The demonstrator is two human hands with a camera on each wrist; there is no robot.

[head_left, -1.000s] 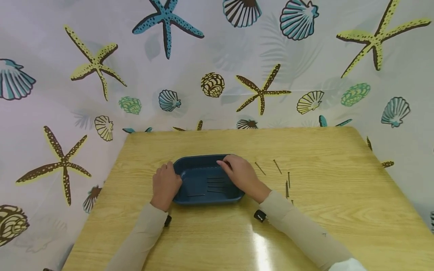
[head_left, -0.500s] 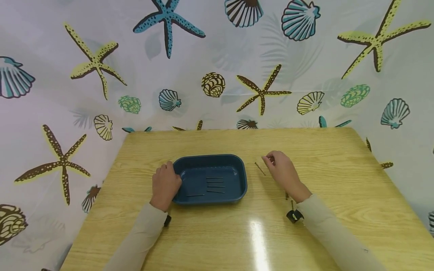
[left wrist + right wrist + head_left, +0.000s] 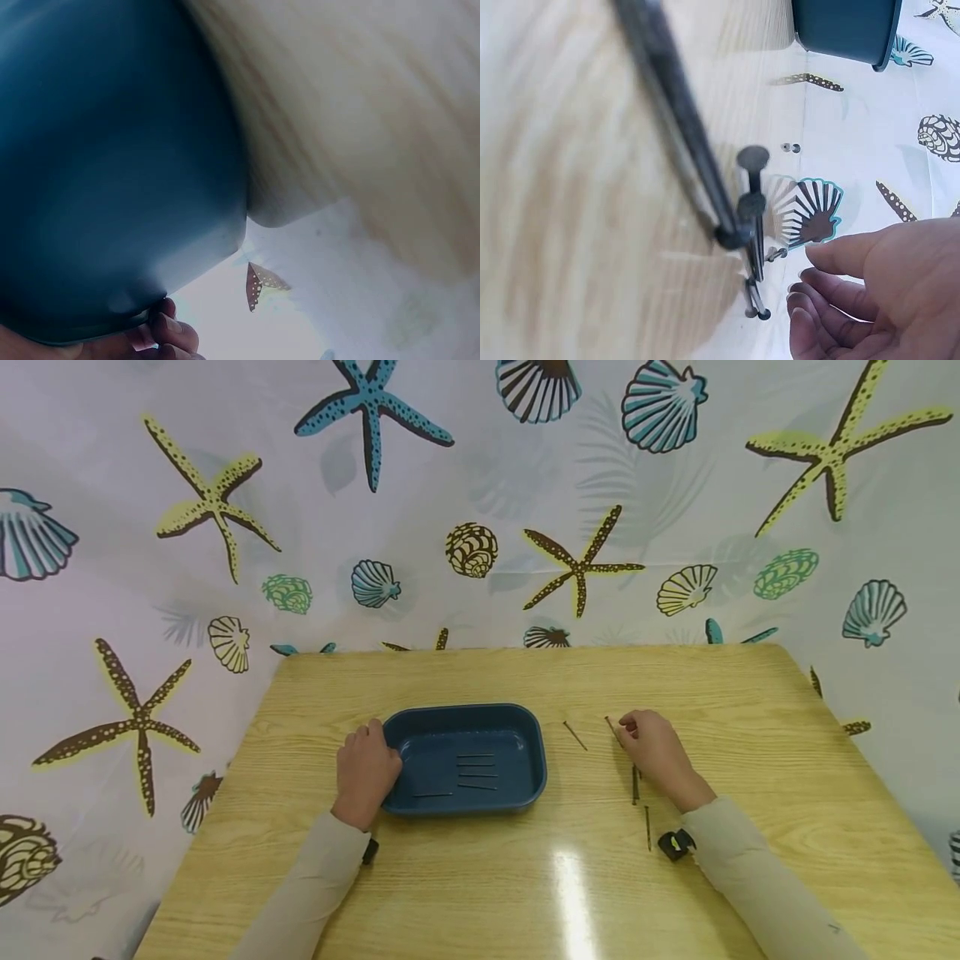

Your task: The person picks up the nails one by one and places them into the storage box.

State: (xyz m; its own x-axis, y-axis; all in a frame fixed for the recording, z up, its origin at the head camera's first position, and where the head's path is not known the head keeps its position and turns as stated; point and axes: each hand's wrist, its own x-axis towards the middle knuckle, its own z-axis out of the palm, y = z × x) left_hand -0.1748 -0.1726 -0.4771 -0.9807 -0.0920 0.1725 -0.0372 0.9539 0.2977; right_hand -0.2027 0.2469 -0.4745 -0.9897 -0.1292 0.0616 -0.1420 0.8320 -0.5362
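Note:
A dark blue rectangular tray (image 3: pixel 465 802) sits on the table, with several thin nails (image 3: pixel 476 765) lying inside. My left hand (image 3: pixel 366 772) grips its left rim; in the left wrist view, curled fingertips (image 3: pixel 172 330) show at the tray's edge. To the right of the tray, more nails lie loose, among them a slanted nail (image 3: pixel 574 735) and a nail (image 3: pixel 648 828) nearer to me. My right hand (image 3: pixel 660 756) is low over them, its fingertips beside another nail (image 3: pixel 612 728). In the right wrist view, thumb and fingers (image 3: pixel 847 255) are apart, with nothing seen between them.
A wood-grain table (image 3: pixel 450 893) carries everything. Behind it hangs a white cloth (image 3: pixel 480 485) printed with starfish and shells. A black wrist device (image 3: pixel 675 843) is at my right sleeve.
My right hand has moved from over the tray's right end, rightward to the loose nails, then slightly further right and lower. My left hand stays on the tray rim.

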